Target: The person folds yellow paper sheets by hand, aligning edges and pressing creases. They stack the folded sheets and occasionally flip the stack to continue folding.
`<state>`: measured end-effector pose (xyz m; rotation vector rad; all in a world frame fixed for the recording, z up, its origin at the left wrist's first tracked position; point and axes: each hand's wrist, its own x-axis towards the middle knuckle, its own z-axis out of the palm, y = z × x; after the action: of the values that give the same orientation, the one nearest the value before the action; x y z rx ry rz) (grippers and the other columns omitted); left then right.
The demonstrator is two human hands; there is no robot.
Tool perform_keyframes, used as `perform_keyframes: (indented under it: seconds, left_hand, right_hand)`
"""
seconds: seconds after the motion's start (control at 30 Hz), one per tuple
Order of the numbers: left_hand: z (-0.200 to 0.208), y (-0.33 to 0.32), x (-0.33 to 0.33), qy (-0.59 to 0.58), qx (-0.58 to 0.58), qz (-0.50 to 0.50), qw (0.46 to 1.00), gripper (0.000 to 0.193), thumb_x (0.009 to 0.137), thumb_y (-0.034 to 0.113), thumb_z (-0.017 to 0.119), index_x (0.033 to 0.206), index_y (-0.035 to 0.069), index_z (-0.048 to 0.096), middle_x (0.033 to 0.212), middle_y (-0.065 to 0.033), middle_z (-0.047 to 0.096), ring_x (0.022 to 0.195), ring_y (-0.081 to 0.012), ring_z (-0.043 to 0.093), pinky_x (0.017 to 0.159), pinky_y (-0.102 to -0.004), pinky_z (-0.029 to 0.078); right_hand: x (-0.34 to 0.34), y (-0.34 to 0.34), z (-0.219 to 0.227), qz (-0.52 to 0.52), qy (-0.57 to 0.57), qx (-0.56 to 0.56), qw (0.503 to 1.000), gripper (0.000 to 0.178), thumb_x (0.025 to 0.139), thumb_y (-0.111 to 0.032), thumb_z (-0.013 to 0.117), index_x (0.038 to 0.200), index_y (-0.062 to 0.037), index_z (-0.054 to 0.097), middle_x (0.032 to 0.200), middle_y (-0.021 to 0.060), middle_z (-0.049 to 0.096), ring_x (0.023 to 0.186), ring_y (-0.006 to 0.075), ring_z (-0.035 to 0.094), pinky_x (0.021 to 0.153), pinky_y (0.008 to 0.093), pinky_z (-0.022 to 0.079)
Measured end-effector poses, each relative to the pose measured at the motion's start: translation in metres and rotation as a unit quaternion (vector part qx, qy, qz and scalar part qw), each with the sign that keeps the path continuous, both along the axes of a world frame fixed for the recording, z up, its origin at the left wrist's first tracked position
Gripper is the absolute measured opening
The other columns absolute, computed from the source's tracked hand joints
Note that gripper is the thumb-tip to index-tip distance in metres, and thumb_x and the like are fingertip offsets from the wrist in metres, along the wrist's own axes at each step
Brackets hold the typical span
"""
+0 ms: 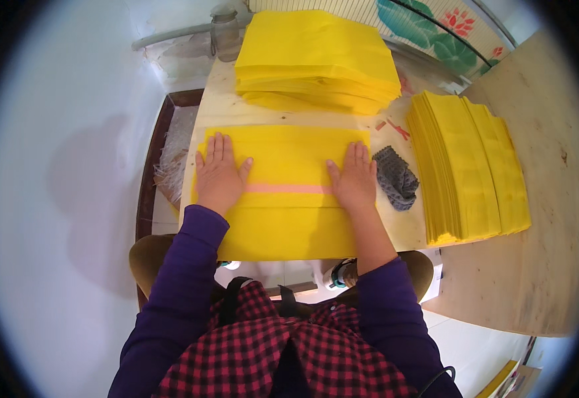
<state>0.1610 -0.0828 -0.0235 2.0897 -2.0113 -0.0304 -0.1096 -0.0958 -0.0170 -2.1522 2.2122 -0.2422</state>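
Note:
In front of me on the wooden table lies a flat yellow sheet, of paper or cloth, I cannot tell which. A pink strip runs across its middle, between my hands. My left hand rests flat on the sheet's left side with its fingers stretched out. On the right side my right hand lies flat in the same way, fingers pointing away from me. Neither hand grips anything. Just right of my right hand is a crumpled grey knitted cloth.
Behind the sheet stands a thick stack of yellow sheets. Folded yellow pieces are piled at the right. Small red scraps lie between them on the tabletop. A clear bottle stands at the far left corner, near a white wall.

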Motion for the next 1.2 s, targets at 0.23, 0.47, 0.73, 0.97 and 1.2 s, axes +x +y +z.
perform_keyframes:
  seconds: [0.23,0.47,0.73,0.97,1.2]
  left_hand:
    - [0.000,-0.001,0.010,0.028,0.032,0.059,0.997,0.073,0.096,0.049,0.036,0.147,-0.001,0.023,0.156,-0.0165,0.019,0.145,-0.0272,0.015,0.114,-0.0542,0.012]
    - [0.023,0.004,0.062,0.021,0.125,0.161,0.979,0.072,0.097,0.048,0.035,0.148,-0.002,0.020,0.157,-0.0168,0.015,0.146,-0.0276,0.011,0.114,-0.0550,0.010]
    - [0.034,-0.022,-0.062,0.105,-0.071,-0.106,0.986,0.062,0.096,0.041,0.042,0.140,-0.002,0.038,0.148,-0.0199,0.035,0.141,-0.0306,0.027,0.114,-0.0501,0.017]
    - [0.010,-0.011,-0.087,0.055,0.012,-0.129,0.990,0.066,0.096,0.045,0.038,0.145,0.001,0.031,0.154,-0.0139,0.027,0.144,-0.0259,0.019,0.116,-0.0466,0.011]
    - [0.000,-0.014,-0.012,0.028,0.027,-0.010,0.999,0.069,0.095,0.044,0.040,0.148,0.001,0.025,0.156,-0.0131,0.021,0.145,-0.0245,0.015,0.117,-0.0452,0.009]
  right_hand:
    - [-0.015,0.002,0.003,-0.037,-0.025,0.014,0.999,0.080,0.094,-0.055,0.037,0.147,0.0029,0.022,0.156,0.0170,0.018,0.145,0.0269,0.016,0.116,0.0466,0.011]
    - [-0.016,0.002,0.012,-0.051,-0.025,0.029,0.998,0.079,0.095,-0.055,0.035,0.147,0.0016,0.021,0.156,0.0169,0.018,0.145,0.0277,0.015,0.116,0.0473,0.012]
    - [0.038,-0.005,0.019,0.079,0.010,-0.022,0.997,0.071,0.096,-0.047,0.035,0.147,0.0009,0.024,0.155,0.0172,0.020,0.145,0.0277,0.016,0.116,0.0479,0.012]
    - [0.036,0.009,0.001,0.088,0.010,0.012,0.996,0.067,0.096,-0.042,0.037,0.147,-0.0013,0.025,0.155,0.0137,0.022,0.144,0.0256,0.018,0.117,0.0461,0.012]
    - [0.014,0.004,-0.001,0.063,0.006,-0.015,0.998,0.071,0.094,-0.044,0.041,0.147,-0.0004,0.023,0.155,0.0148,0.023,0.145,0.0263,0.016,0.117,0.0458,0.010]
